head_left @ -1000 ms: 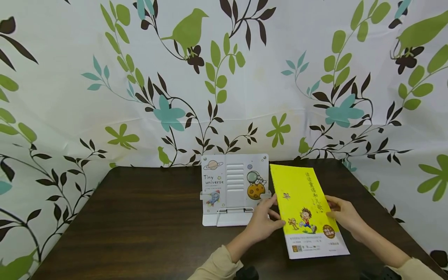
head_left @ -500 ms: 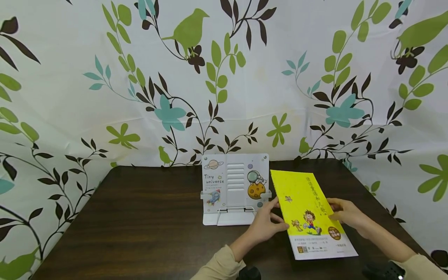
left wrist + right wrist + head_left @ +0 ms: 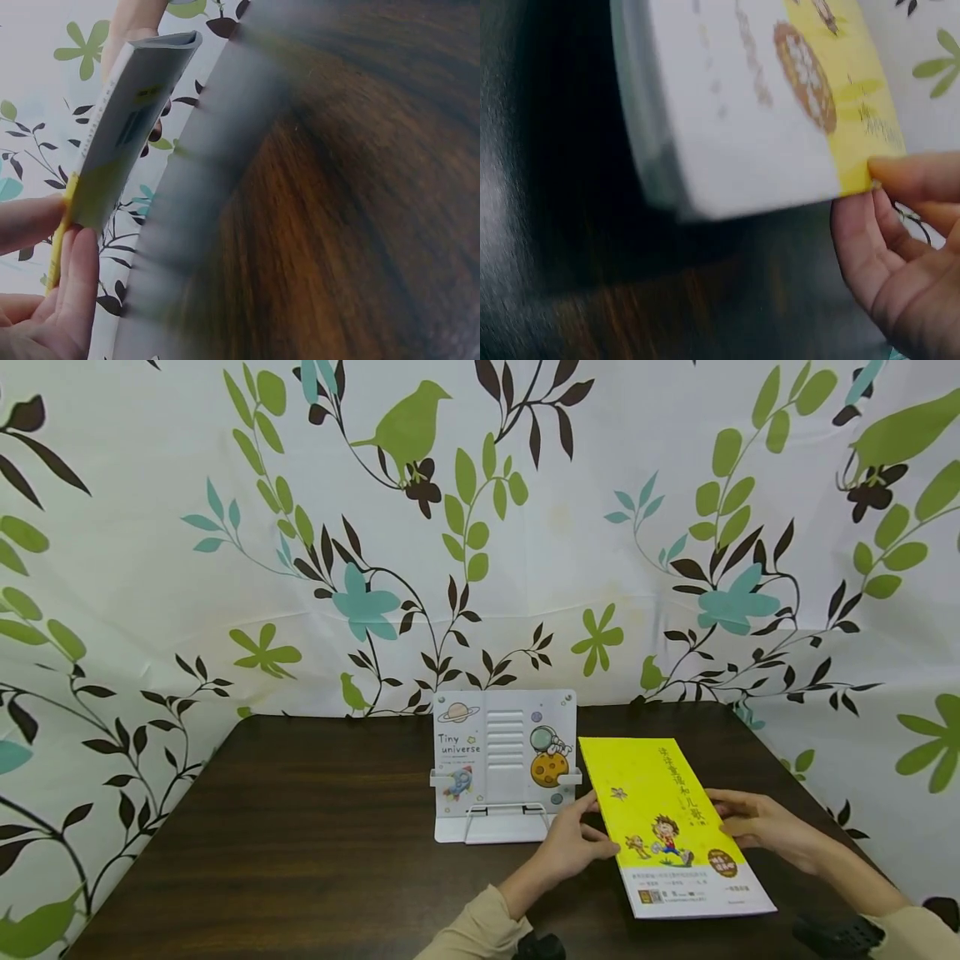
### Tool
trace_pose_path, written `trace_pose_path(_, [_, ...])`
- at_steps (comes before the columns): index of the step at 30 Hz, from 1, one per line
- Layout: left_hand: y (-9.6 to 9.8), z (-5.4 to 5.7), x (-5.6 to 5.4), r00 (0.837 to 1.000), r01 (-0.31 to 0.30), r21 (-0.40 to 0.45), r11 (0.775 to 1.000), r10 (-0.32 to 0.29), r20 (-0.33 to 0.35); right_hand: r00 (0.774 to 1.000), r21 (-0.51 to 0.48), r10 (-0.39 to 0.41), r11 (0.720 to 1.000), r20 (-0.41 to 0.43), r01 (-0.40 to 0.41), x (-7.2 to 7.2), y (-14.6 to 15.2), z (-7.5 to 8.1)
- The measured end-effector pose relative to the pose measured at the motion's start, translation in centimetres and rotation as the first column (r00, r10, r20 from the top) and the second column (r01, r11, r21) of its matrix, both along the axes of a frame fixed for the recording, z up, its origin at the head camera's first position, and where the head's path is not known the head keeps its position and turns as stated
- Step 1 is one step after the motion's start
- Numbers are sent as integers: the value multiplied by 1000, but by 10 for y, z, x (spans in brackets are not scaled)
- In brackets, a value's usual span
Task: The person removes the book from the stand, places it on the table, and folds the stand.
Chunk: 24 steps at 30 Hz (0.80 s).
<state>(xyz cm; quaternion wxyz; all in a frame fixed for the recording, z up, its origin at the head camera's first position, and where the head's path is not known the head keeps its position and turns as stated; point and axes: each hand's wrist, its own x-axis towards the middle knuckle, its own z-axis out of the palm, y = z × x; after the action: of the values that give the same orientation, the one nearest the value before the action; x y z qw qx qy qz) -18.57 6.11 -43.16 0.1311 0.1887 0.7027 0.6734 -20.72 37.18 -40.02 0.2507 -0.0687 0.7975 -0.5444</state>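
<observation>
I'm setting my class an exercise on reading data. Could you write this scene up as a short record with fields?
Held item: book, yellow cover with a white lower band
Left grip: pinches the book's left edge
Right grip: pinches its right edge
Book position: appears raised off the table; right of the stand in the head view
Stand details: white, marked "Tiny universe", with rocket and astronaut pictures
Table finish: dark wood grain
Backdrop: white, printed with leaves, flowers and birds

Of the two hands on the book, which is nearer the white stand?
The left hand: it pinches the edge of the yellow-and-white book facing the white stand. The right hand grips the opposite edge, farther away.
</observation>
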Motion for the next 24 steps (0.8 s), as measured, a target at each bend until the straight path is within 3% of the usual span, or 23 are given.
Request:
trace_pose_path(11, [7, -7, -3, 993, -34, -29, 999, 37, 110, 997, -56, -11, 998, 72, 15, -5, 6, 2])
trace_pose_path(24, [17, -8, -2, 990, -68, -99, 993, 79, 118, 996, -14, -36, 999, 81, 37, -8, 10, -9])
